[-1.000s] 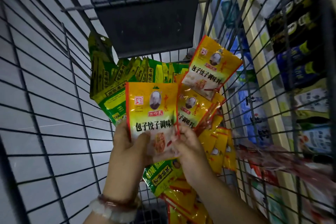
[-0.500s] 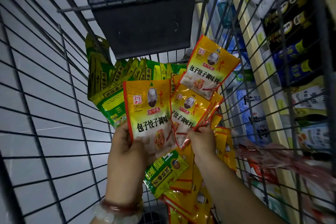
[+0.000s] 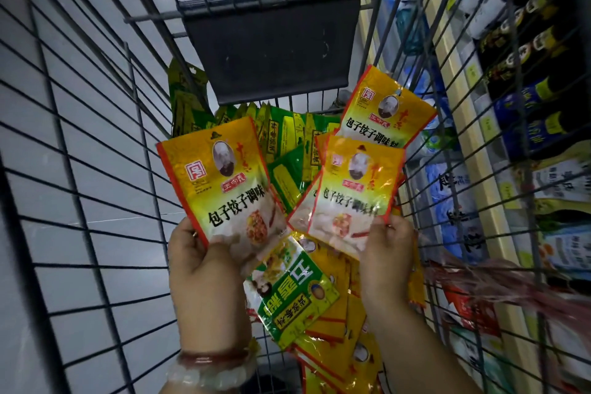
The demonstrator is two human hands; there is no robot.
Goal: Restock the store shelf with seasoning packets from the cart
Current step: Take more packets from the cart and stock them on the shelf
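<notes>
Yellow seasoning packet (image 3: 224,185) held upright above the cart (image 3: 96,169), gripped at its lower edge by the left hand (image 3: 204,269); second yellow packet (image 3: 355,192) just beside it, tilted a little, pinched at its lower corner by the right hand (image 3: 383,256); third yellow packet (image 3: 383,112) behind, leaning on the wire wall; green packet (image 3: 291,294) lying flat between the wrists, over more yellow ones; green packets (image 3: 287,134) piled further back; two bracelets (image 3: 211,368) on the left wrist; store shelf (image 3: 518,105) with dark bottles seen through the wire at the right.
</notes>
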